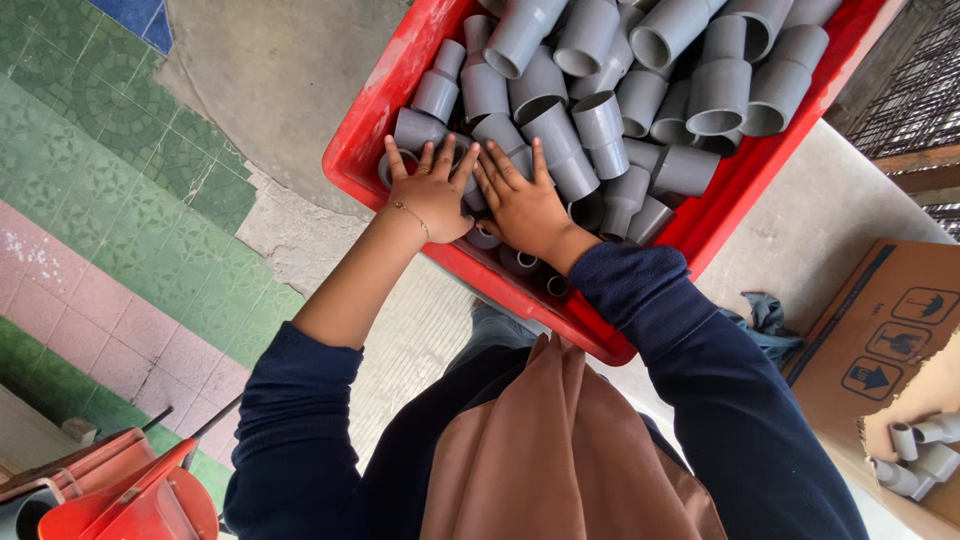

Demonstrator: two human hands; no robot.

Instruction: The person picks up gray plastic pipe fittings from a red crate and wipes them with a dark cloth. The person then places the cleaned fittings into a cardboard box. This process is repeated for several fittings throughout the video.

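Soft even daylight, sharp focus, faint shadows.

Daylight falls on a worn floor of patterned green tiles (120, 150) and pink tiles (110, 330) beside a bare grey concrete patch (270, 70); an open cardboard box (880, 340) stands at one edge; a dark metal grille (915, 85) closes the corner.

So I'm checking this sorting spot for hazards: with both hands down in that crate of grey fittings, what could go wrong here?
1. The grey pipe fittings are heaped loosely above the left hand and right hand; the pile may shift and pinch fingers.
2. The red crate looks brim-full, so fittings might roll over its rim onto the floor.
3. Both hands lie flat, with no grip on any fitting, so a sliding fitting would be hard to stop.
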